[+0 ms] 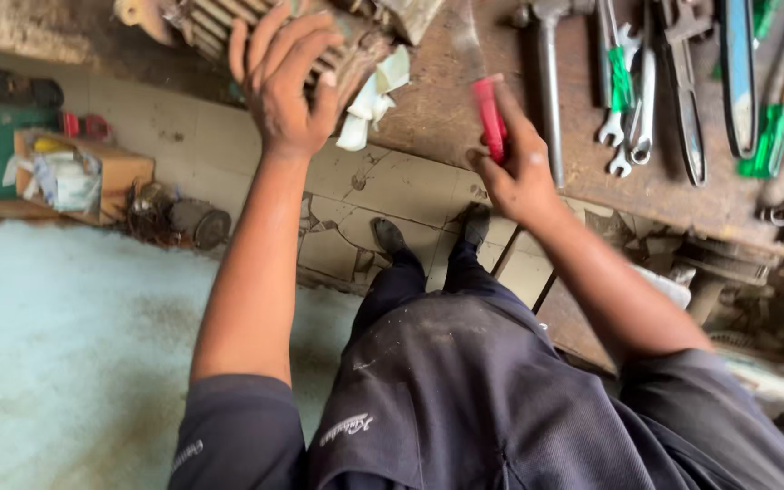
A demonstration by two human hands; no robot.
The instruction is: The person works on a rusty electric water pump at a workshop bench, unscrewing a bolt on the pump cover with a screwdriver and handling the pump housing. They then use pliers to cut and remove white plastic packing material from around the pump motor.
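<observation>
Head view, looking straight down past the torso: left hand (285, 82) spread open, fingers splayed, palm pressed flat on a finned grey motor housing (220, 23) sitting at the near edge of the bench (437, 118), toward its left end; not closed around anything. Crumpled pale paper or rag (369, 100) tucked under the housing, hanging over the bench edge just right of the left hand. Right hand (514, 168) closed in a fist around a red-handled tool (491, 118), handle upright in the grip, shaft blurred above it and its tip not legible; hand positioned over the near bench edge, well right of the housing. Bench surface brown, worn and stained. Laid out along the right part of the bench: a long metal bar tool (548, 91) just beside the right hand, a cluster of open-ended spanners (632, 118) with a green-handled tool (621, 77) among them, a large pair of pliers or cutters (685, 100), a blue-edged blade (737, 77), and a further green-handled tool (771, 136) near the right edge. Below the bench edge: cracked pale floor tiles (383, 195), two dark shoes (428, 231) side by side, dark work trousers and dark sleeves. At far left on the floor: a cardboard box (83, 177) holding papers, with a small round metal part (200, 222) just beside it.
</observation>
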